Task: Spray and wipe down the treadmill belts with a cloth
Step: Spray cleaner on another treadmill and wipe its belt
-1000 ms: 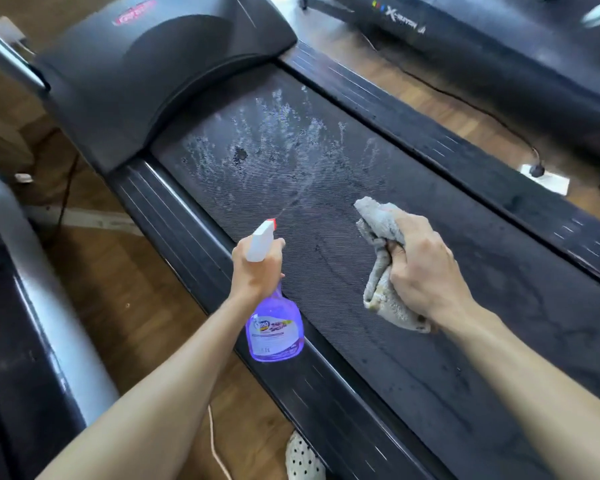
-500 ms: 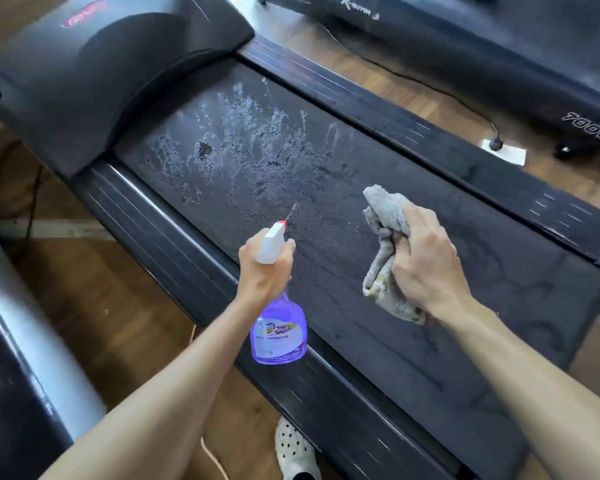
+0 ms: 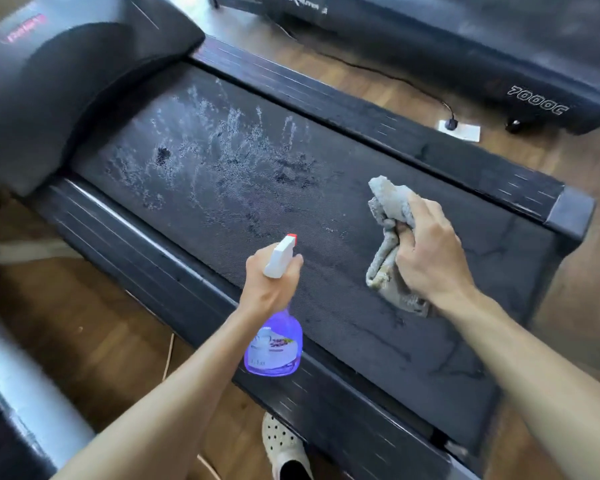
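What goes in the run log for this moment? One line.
phase: spraying | left hand: holds spray bottle, nozzle toward belt | right hand: grips cloth | treadmill belt: wet droplets near motor cover, unwiped

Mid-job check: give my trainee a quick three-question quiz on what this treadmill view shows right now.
1. True or false: the cloth is bunched in the right hand.
2. What does the left hand hold: A) a brush, B) a spray bottle, C) a sponge?
3. Where on the belt do the white spray droplets lie: toward the motor hood or at the near end?

Key: 1 true; 2 B; 3 toward the motor hood.
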Motion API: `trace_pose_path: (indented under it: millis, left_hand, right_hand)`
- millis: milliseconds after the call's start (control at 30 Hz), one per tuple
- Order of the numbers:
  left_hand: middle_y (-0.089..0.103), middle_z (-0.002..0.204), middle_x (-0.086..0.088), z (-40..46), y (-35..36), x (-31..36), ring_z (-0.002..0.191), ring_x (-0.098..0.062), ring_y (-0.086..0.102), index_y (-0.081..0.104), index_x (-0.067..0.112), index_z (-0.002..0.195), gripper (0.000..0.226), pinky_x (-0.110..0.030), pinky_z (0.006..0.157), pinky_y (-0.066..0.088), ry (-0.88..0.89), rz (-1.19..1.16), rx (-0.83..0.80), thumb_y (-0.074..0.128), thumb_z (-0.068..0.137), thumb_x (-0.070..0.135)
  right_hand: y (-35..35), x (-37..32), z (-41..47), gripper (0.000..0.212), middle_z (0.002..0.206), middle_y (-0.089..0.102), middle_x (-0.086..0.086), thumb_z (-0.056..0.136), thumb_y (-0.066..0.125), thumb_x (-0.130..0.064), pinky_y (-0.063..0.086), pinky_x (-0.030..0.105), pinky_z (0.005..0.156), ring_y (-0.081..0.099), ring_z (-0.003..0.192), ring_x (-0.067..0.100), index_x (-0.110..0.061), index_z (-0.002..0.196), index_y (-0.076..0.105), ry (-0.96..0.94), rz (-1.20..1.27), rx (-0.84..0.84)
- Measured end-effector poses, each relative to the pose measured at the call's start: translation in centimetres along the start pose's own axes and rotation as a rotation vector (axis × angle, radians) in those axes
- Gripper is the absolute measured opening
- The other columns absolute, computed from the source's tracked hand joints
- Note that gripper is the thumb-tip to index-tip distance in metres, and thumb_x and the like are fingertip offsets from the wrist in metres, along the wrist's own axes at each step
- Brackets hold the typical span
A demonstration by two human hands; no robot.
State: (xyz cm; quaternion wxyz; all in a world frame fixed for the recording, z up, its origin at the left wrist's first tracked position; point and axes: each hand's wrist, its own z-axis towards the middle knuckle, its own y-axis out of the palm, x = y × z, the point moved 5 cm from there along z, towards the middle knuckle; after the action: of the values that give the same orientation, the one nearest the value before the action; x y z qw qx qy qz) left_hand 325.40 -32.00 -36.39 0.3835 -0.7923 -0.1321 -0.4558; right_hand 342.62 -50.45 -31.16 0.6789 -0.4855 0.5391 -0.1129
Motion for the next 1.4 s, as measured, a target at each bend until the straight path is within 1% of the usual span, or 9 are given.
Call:
trace_pose_path:
  millis: [133, 200, 267, 400, 633, 900, 1033, 1300, 1400]
  left_hand:
    - [0.049, 0.067, 0.002, -1.3, 3.1, 0.9, 0.061, -0.017, 0.045, 0.053, 0.010, 0.079, 0.022, -0.059, 0.067, 0.056, 0.043, 0.000, -0.056, 0.062, 0.083, 0.030]
    - [0.049, 0.071, -0.007, -2.1, 4.9, 1.4, 0.062, -0.017, 0.043, 0.053, 0.004, 0.084, 0.025, -0.059, 0.066, 0.056, 0.059, 0.008, -0.078, 0.061, 0.084, 0.028]
    - [0.046, 0.070, -0.003, -3.0, 6.8, 2.0, 0.063, -0.018, 0.041, 0.052, 0.003, 0.085, 0.021, -0.060, 0.067, 0.055, 0.069, -0.003, -0.104, 0.061, 0.086, 0.022]
    - [0.041, 0.065, 0.004, -4.9, 10.2, 3.0, 0.063, -0.020, 0.040, 0.045, 0.013, 0.077, 0.018, -0.061, 0.069, 0.055, 0.091, 0.022, -0.166, 0.057, 0.084, 0.025]
    - [0.040, 0.062, -0.003, -9.6, 15.9, 2.6, 0.058, -0.022, 0.043, 0.035, 0.014, 0.073, 0.025, -0.059, 0.064, 0.050, 0.103, 0.133, -0.292, 0.053, 0.083, 0.029]
    - [0.039, 0.056, 0.000, -10.9, 13.7, -2.7, 0.056, -0.024, 0.042, 0.035, 0.015, 0.066, 0.029, -0.059, 0.065, 0.052, -0.013, 0.207, -0.127, 0.053, 0.080, 0.034]
    - [0.044, 0.065, -0.001, -10.3, 11.7, -2.6, 0.061, -0.016, 0.038, 0.049, 0.004, 0.077, 0.015, -0.050, 0.069, 0.046, 0.071, 0.173, -0.069, 0.056, 0.084, 0.015]
    - [0.044, 0.064, -0.009, -9.1, 9.5, -1.2, 0.061, -0.020, 0.036, 0.038, 0.008, 0.071, 0.018, -0.050, 0.066, 0.043, 0.128, 0.190, -0.019, 0.048, 0.075, 0.022]
    - [0.040, 0.061, -0.004, -8.6, 9.0, -1.8, 0.059, -0.023, 0.038, 0.033, 0.009, 0.068, 0.021, -0.054, 0.065, 0.045, 0.072, 0.204, -0.001, 0.047, 0.073, 0.024]
  right_hand:
    - [-1.8, 2.8, -1.1, 0.056, 0.152, 0.045, 0.004, 0.101, 0.043, -0.010, 0.042, 0.054, 0.105, 0.049, 0.127, 0.039, -0.028, 0.154, 0.039, 0.024, -0.010, 0.037]
    - [-2.9, 4.4, -1.9, 0.056, 0.152, 0.045, 0.004, 0.101, 0.043, -0.009, 0.042, 0.053, 0.104, 0.049, 0.127, 0.039, -0.028, 0.154, 0.040, 0.039, -0.012, 0.055]
    - [-4.1, 6.1, -2.8, 0.057, 0.152, 0.045, 0.005, 0.101, 0.043, -0.009, 0.041, 0.052, 0.105, 0.048, 0.127, 0.039, -0.027, 0.155, 0.039, 0.060, -0.017, 0.074]
    - [-6.5, 9.0, -4.5, 0.057, 0.152, 0.045, 0.006, 0.101, 0.043, -0.008, 0.040, 0.051, 0.107, 0.047, 0.129, 0.039, -0.025, 0.156, 0.039, 0.104, -0.026, 0.107]
    - [-9.9, 14.5, -8.4, 0.057, 0.155, 0.043, 0.003, 0.102, 0.043, -0.009, 0.041, 0.051, 0.105, 0.048, 0.129, 0.038, -0.025, 0.156, 0.038, 0.171, -0.056, 0.131]
    - [-8.9, 17.1, -11.4, 0.055, 0.152, 0.045, 0.005, 0.101, 0.045, -0.009, 0.041, 0.054, 0.105, 0.048, 0.128, 0.041, -0.022, 0.155, 0.041, 0.193, -0.094, 0.061]
    - [-7.9, 16.4, -11.3, 0.052, 0.152, 0.046, 0.006, 0.102, 0.045, -0.012, 0.042, 0.055, 0.103, 0.049, 0.125, 0.042, -0.022, 0.153, 0.042, 0.179, -0.090, 0.056]
    - [-7.1, 14.6, -11.2, 0.054, 0.152, 0.046, 0.006, 0.101, 0.047, -0.011, 0.043, 0.055, 0.102, 0.050, 0.125, 0.042, -0.022, 0.154, 0.041, 0.154, -0.074, 0.057]
    - [-6.8, 14.8, -11.5, 0.054, 0.153, 0.045, 0.005, 0.102, 0.047, -0.012, 0.044, 0.055, 0.101, 0.050, 0.125, 0.042, -0.022, 0.154, 0.041, 0.162, -0.084, 0.041]
